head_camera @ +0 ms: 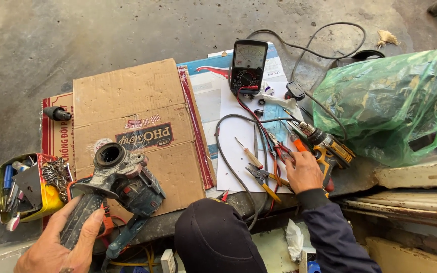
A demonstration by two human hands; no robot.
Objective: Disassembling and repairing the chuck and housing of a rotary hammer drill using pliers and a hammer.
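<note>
My left hand [56, 245] grips the dirty grey handle of a worn blue power tool [125, 182]. The tool lies on flattened cardboard [127, 106], and its round open front end faces up. My right hand [304, 172], in a dark blue sleeve, rests on a white sheet [231, 151] among hand tools. Its fingers curl over an orange-handled tool [299, 145], right beside a yellow and black cordless drill [330, 149]. Red-handled pliers [278, 151], yellow-handled pliers [264, 179] and a small screwdriver [249, 154] lie just left of that hand.
A black analogue multimeter [249, 65] with red and black leads stands behind the sheet. A green plastic bag [390, 101] fills the right side. A yellow tin [26, 187] of screws and bits sits at the left. A dark rounded shape [213, 237] is at the bottom centre.
</note>
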